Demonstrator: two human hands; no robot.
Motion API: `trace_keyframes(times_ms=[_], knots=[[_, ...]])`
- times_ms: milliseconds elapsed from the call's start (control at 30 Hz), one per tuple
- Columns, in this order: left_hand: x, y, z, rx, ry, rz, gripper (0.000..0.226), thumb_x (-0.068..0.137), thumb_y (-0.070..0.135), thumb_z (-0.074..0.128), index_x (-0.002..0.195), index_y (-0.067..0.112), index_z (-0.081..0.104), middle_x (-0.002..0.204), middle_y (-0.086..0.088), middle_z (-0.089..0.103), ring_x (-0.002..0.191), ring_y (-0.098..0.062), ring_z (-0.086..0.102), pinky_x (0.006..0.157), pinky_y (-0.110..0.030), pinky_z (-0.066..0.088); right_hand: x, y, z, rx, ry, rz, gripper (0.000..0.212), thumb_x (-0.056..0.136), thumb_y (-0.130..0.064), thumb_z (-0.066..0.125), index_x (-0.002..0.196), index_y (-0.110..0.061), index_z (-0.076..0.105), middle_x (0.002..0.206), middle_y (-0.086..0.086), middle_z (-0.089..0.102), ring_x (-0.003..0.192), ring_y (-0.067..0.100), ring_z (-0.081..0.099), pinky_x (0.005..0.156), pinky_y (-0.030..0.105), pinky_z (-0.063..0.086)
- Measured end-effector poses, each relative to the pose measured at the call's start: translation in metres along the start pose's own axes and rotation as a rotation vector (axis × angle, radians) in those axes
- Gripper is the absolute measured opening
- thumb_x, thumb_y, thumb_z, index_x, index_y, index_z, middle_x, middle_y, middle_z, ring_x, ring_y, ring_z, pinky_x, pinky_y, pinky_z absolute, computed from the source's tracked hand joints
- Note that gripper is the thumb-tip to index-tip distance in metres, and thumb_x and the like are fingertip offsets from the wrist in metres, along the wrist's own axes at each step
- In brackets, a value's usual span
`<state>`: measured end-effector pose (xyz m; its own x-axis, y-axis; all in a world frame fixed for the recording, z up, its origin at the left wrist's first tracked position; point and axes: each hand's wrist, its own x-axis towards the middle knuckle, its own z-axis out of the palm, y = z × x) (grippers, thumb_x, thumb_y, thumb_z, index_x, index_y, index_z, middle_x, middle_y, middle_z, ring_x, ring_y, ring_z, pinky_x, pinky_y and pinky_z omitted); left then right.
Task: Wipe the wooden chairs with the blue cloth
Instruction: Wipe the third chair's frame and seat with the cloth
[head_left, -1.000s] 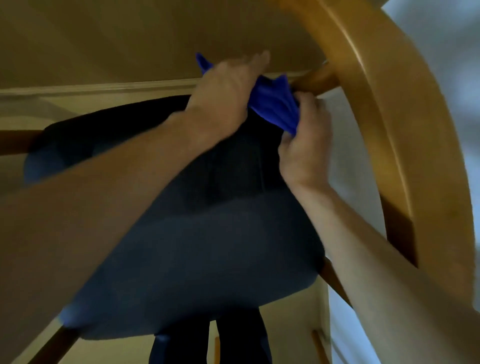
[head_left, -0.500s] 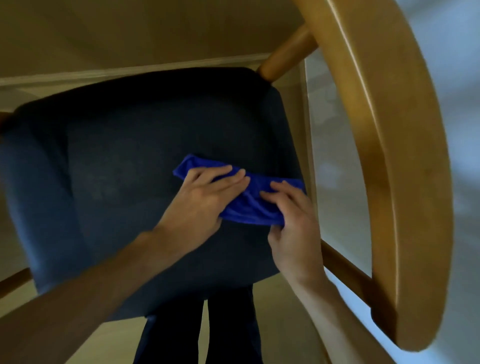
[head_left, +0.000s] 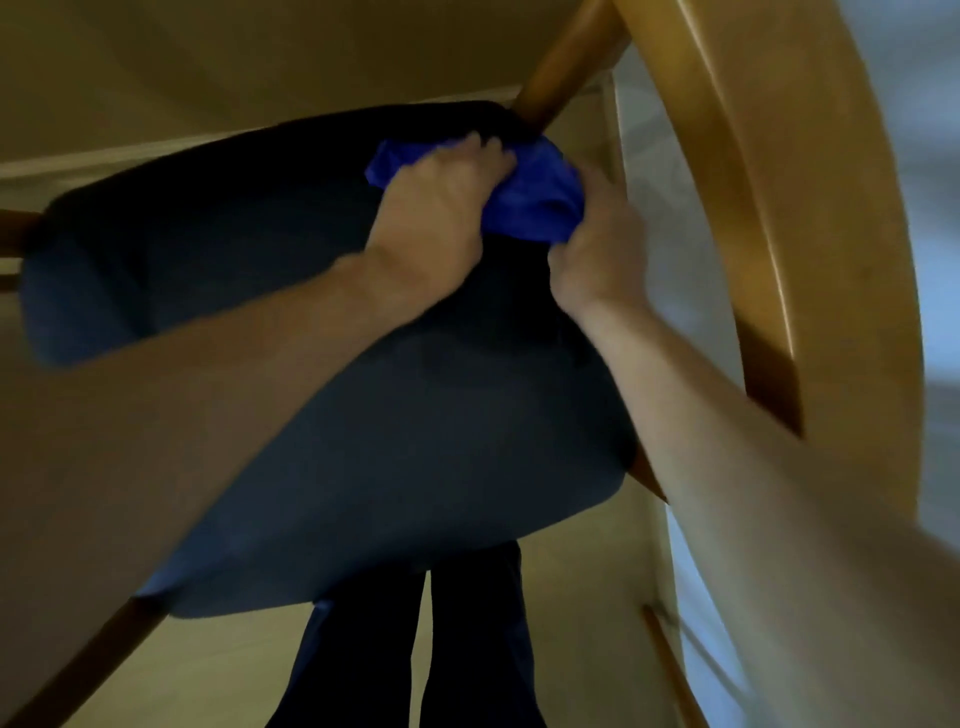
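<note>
A wooden chair with a curved backrest (head_left: 810, 218) and a dark blue padded seat (head_left: 395, 426) fills the view from above. The blue cloth (head_left: 540, 202) is bunched at the seat's far right corner, at the foot of a round wooden post (head_left: 561, 67). My left hand (head_left: 436, 213) grips the cloth's left side with curled fingers. My right hand (head_left: 602, 249) holds its right side from below. Part of the cloth is hidden under both hands.
The chair's wooden legs and rails show at lower left (head_left: 78, 665) and lower right (head_left: 670, 665). My dark trouser legs (head_left: 431, 649) stand below the seat on a pale floor (head_left: 218, 675). A pale wall or panel (head_left: 691, 571) lies to the right.
Half a second ago both hands pressed the cloth flat in the seat's middle. They have since moved it up to the far right corner and bunched it by the post.
</note>
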<state>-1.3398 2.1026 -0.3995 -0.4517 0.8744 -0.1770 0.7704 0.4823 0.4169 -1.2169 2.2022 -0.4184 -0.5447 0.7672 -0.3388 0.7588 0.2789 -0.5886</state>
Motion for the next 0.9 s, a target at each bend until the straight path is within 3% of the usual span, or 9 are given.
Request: trace_keyframes(times_ms=[100,267,367,433,533,600,667,767,900], knots=[[-0.062,0.019,0.018,-0.112,-0.003,0.122,0.056,0.064,-0.015,0.052,0.118,-0.004,0.063,0.115,-0.025,0.065,0.104,-0.042,0.063,0.092,-0.045,0.046,-0.066,0.025,-0.007,-0.127,-0.009,-0.077,0.047,0.084,-0.007,0.057,0.13,-0.015,0.054,0.123,0.003,0.061,0.117,0.02,0.056,0.102,0.042,0.046],[-0.135,0.035,0.028,-0.149,-0.229,0.133,0.073,0.068,-0.014,0.068,0.136,0.006,0.052,0.14,-0.01,0.053,0.132,-0.025,0.048,0.112,-0.036,0.029,-0.136,0.034,-0.023,-0.429,-0.249,0.031,0.071,0.07,-0.01,0.078,0.132,-0.018,0.045,0.134,0.004,0.048,0.13,0.026,0.044,0.111,0.055,0.033],[-0.114,0.022,0.01,-0.124,-0.206,0.163,0.061,0.075,-0.012,0.059,0.134,0.005,0.055,0.133,-0.015,0.059,0.123,-0.03,0.057,0.107,-0.04,0.041,-0.123,0.022,-0.029,-0.327,-0.217,0.011,0.066,0.072,-0.007,0.075,0.131,-0.015,0.045,0.131,0.004,0.051,0.126,0.025,0.048,0.108,0.053,0.038],[-0.083,0.01,-0.008,-0.077,-0.077,0.138,0.052,0.079,0.0,0.043,0.129,0.002,0.058,0.123,-0.021,0.063,0.111,-0.037,0.062,0.092,-0.049,0.053,-0.088,0.0,-0.033,-0.26,-0.159,-0.074,0.067,0.076,-0.004,0.07,0.137,-0.014,0.044,0.133,0.005,0.051,0.125,0.024,0.049,0.107,0.045,0.042],[-0.031,-0.021,-0.036,0.058,-0.032,-0.029,0.05,0.083,-0.002,0.046,0.132,0.009,0.054,0.128,-0.019,0.057,0.117,-0.04,0.055,0.091,-0.051,0.049,-0.02,-0.038,-0.022,-0.206,-0.193,-0.202,0.074,0.084,-0.001,0.061,0.148,-0.023,0.032,0.14,0.002,0.048,0.124,0.018,0.05,0.1,0.027,0.042],[-0.01,-0.046,-0.047,0.098,-0.036,-0.129,0.047,0.086,-0.003,0.049,0.13,0.013,0.054,0.127,-0.018,0.058,0.113,-0.042,0.055,0.089,-0.05,0.049,0.018,-0.056,-0.002,-0.214,-0.247,-0.312,0.079,0.088,0.001,0.056,0.154,-0.027,0.023,0.149,0.003,0.04,0.133,0.021,0.044,0.107,0.031,0.04],[-0.015,-0.061,-0.045,0.106,-0.043,-0.157,0.047,0.087,-0.003,0.05,0.131,0.012,0.052,0.128,-0.018,0.058,0.113,-0.04,0.056,0.091,-0.051,0.049,0.031,-0.062,0.019,-0.313,-0.243,-0.402,0.074,0.086,0.001,0.055,0.152,-0.023,0.031,0.15,0.005,0.041,0.136,0.027,0.04,0.113,0.039,0.035],[-0.065,-0.055,-0.023,-0.005,-0.011,-0.117,0.052,0.079,-0.006,0.046,0.129,0.004,0.057,0.125,-0.022,0.06,0.112,-0.04,0.06,0.087,-0.053,0.052,-0.009,-0.052,0.034,-0.422,-0.171,-0.414,0.077,0.077,0.002,0.06,0.147,-0.022,0.04,0.153,0.007,0.038,0.141,0.031,0.032,0.119,0.04,0.024],[-0.165,-0.038,-0.005,-0.098,0.04,-0.071,0.062,0.058,-0.011,0.053,0.117,0.002,0.068,0.12,-0.019,0.066,0.107,-0.037,0.065,0.084,-0.056,0.054,-0.119,-0.023,0.026,-0.364,-0.365,-0.371,0.081,0.079,0.004,0.064,0.151,-0.02,0.035,0.158,0.007,0.029,0.147,0.031,0.02,0.12,0.044,0.022]])
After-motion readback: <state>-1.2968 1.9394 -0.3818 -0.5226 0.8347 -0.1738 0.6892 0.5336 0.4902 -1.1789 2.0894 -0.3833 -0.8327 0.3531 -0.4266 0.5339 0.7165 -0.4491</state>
